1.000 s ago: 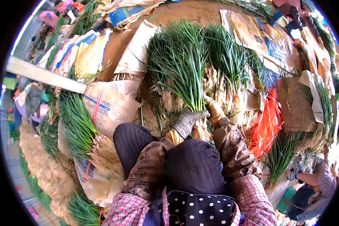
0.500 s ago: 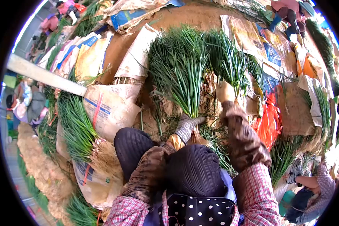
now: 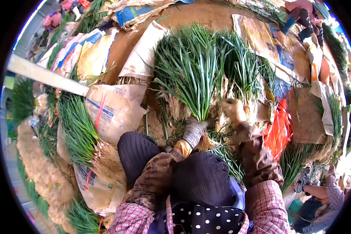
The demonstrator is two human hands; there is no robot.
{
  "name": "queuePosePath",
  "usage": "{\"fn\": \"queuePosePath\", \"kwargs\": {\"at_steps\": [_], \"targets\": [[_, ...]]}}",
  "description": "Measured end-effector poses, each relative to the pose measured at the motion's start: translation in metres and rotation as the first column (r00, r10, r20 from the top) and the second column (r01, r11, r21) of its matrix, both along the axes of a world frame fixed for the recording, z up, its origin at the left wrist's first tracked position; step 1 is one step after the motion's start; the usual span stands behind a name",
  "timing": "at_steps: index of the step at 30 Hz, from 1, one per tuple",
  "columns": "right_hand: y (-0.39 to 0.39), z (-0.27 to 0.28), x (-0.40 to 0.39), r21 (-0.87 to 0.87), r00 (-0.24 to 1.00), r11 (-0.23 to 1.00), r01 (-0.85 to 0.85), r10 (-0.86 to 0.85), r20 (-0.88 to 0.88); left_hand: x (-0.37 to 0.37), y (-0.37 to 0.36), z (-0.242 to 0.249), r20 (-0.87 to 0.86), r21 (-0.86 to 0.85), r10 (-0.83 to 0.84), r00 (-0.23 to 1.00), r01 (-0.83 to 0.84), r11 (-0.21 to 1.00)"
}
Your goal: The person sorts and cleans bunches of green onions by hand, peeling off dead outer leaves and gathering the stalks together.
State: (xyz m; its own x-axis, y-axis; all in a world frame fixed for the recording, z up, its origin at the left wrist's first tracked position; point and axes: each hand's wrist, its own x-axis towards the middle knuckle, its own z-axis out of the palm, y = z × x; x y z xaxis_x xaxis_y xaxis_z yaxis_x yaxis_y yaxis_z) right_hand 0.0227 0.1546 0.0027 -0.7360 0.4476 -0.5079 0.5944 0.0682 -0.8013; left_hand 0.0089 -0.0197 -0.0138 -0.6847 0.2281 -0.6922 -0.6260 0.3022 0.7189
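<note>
My left hand (image 3: 194,132), in a grey glove, is closed around the lower stalks of a bunch of green onions (image 3: 201,93), between my knees. The leaves fan out away from me, and the pale roots (image 3: 206,142) hang below the fist. Just to the right, my right hand (image 3: 234,112), in a yellowish glove, is beside the root ends of more green onions (image 3: 243,74) lying on the pile. Its fingers look curled together; what they hold, if anything, is too blurred to tell.
A tied bundle of green onions (image 3: 80,132) lies on sacks at my left. Red plastic strips (image 3: 277,128) hang at the right. Sacking (image 3: 115,111) covers parts of the ground. Other people (image 3: 321,202) work at the right and far edges. A pale bar (image 3: 46,76) crosses at left.
My right hand has drawn back slightly toward me, and its fingers have turned left. The left hand keeps its hold on the bunch. A large green bundle now shows at the far left.
</note>
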Motion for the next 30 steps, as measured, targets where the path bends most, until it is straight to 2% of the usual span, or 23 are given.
{"fn": "queuePosePath", "kwargs": {"at_steps": [1, 3, 4, 7, 8, 11, 12, 13, 15, 16, 17, 18, 19, 20, 21, 22, 23, 24, 25, 26, 27, 29, 30], "targets": [[-0.02, 0.019, 0.014, -0.187, 0.996, 0.978, 0.09, -0.093, -0.008, 0.002, -0.001, -0.001, -0.002, 0.032, -0.025, 1.0, 0.025, 0.999], [-0.037, -0.012, 0.032, -0.169, 0.988, 0.985, 0.024, -0.049, -0.148, -0.001, 0.006, 0.017, 0.044, -0.113, -0.084, 0.996, 0.088, 0.99], [-0.038, -0.012, 0.035, -0.246, 0.984, 0.969, 0.025, -0.068, -0.165, -0.003, 0.009, 0.031, 0.157, -0.201, -0.071, 0.985, 0.103, 0.974], [-0.035, -0.016, 0.043, -0.442, 0.966, 0.895, 0.057, -0.16, -0.2, 0.007, 0.004, -0.007, 0.009, 0.194, 0.008, 1.0, -0.01, 0.981], [-0.035, -0.027, 0.045, -0.491, 0.957, 0.867, 0.087, -0.21, -0.201, 0.009, 0.005, -0.017, -0.093, 0.26, 0.037, 0.995, -0.012, 0.965], [-0.046, -0.03, 0.049, -0.62, 0.932, 0.753, 0.223, -0.35, -0.09, 0.014, 0.006, -0.01, -0.044, 0.296, 0.088, 0.995, -0.071, 0.953], [-0.052, -0.032, 0.05, -0.658, 0.919, 0.703, 0.269, -0.393, -0.044, 0.012, 0.006, -0.04, -0.04, 0.174, 0.036, 0.999, -0.028, 0.984], [-0.056, -0.037, 0.052, -0.692, 0.902, 0.65, 0.313, -0.432, 0.003, 0.013, 0.006, -0.044, -0.011, 0.191, 0.065, 0.998, -0.062, 0.98], [-0.064, -0.062, 0.058, -0.808, 0.84, 0.453, 0.377, -0.534, 0.092, 0.015, 0.006, -0.047, 0.05, 0.223, 0.125, 0.991, -0.133, 0.966], [-0.07, -0.066, 0.062, -0.796, 0.826, 0.443, 0.413, -0.55, 0.123, 0.017, 0.005, -0.021, 0.155, 0.263, 0.142, 0.978, -0.18, 0.948], [-0.075, -0.07, 0.068, -0.783, 0.811, 0.432, 0.449, -0.565, 0.153, 0.016, 0.002, -0.016, 0.05, 0.187, 0.121, 0.991, -0.128, 0.974], [-0.076, -0.08, 0.076, -0.696, 0.854, 0.557, 0.453, -0.496, 0.159, 0.015, 0.0, -0.013, -0.056, 0.104, 0.088, 0.995, -0.082, 0.991], [-0.078, -0.081, 0.083, -0.498, 0.884, 0.746, 0.442, -0.457, 0.1, 0.014, -0.002, -0.008, -0.158, 0.016, 0.046, 0.986, -0.044, 0.999], [-0.067, -0.148, 0.105, -0.283, 0.957, 0.917, 0.279, -0.289, 0.008, 0.012, -0.004, 0.007, -0.101, 0.149, 0.114, 0.988, -0.099, 0.984], [-0.059, -0.147, 0.111, 0.038, 0.952, 0.969, -0.246, 0.234, 0.197, 0.012, -0.005, 0.0, -0.118, 0.129, 0.118, 0.986, -0.102, 0.986], [-0.051, -0.145, 0.116, 0.303, 0.697, 0.633, -0.712, 0.584, 0.415, 0.011, -0.005, -0.015, -0.138, 0.109, 0.121, 0.983, -0.106, 0.988], [-0.051, -0.119, 0.116, 0.149, 0.588, 0.599, -0.787, 0.656, 0.473, 0.011, -0.006, -0.025, -0.156, 0.087, 0.12, 0.98, -0.108, 0.99], [-0.049, -0.115, 0.113, 0.198, 0.66, 0.645, -0.738, 0.627, 0.414, 0.014, -0.008, -0.035, -0.128, 0.155, 0.168, 0.978, -0.147, 0.977], [-0.041, -0.11, 0.104, 0.248, 0.725, 0.689, -0.682, 0.591, 0.352, 0.013, -0.011, -0.007, -0.087, 0.176, 0.126, 0.988, -0.109, 0.978], [-0.041, -0.073, 0.092, 0.125, 0.932, 0.926, -0.355, 0.34, 0.127, 0.011, -0.012, -0.03, -0.09, 0.114, 0.093, 0.992, -0.082, 0.99], [-0.039, -0.031, 0.069, -0.039, 0.959, 0.969, -0.243, 0.246, 0.138, 0.009, -0.012, -0.052, -0.096, 0.051, 0.057, 0.994, -0.052, 0.997], [-0.044, 0.008, 0.037, 0.278, 0.953, 0.913, -0.3, 0.276, 0.123, 0.004, -0.003, -0.013, -0.054, -0.354, -0.13, 0.99, 0.103, 0.93], [-0.042, 0.006, 0.027, 0.276, 0.959, 0.918, -0.284, 0.275, 0.072, 0.002, -0.003, -0.004, -0.012, -0.355, -0.163, 0.986, 0.148, 0.923]]}}
